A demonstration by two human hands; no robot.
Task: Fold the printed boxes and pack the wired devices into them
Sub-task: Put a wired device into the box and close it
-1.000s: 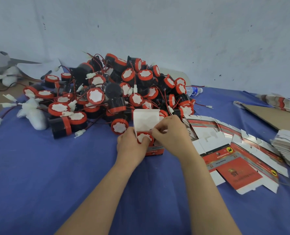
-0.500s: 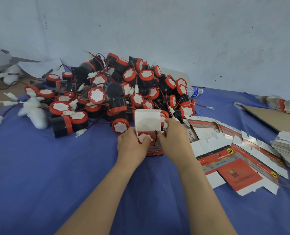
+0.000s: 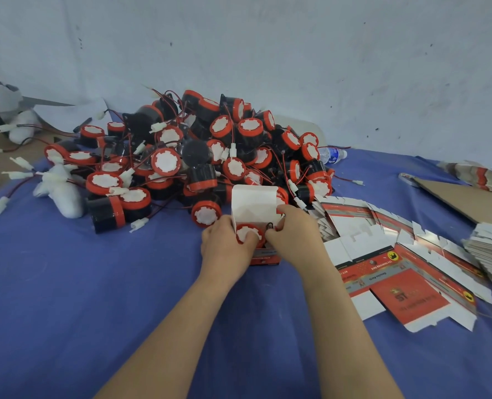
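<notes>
Now my left hand [image 3: 224, 247] is gripping the printed box [image 3: 263, 257] on the counter [image 3: 95, 283], while my right hand [image 3: 295, 239] is pinching the wired device [image 3: 246, 234] by its lead inside it.

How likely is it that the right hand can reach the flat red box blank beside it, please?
Probably yes: the flat box blank lies uncovered on the blue cloth right of the right hand, which must first release the wired device.
</notes>
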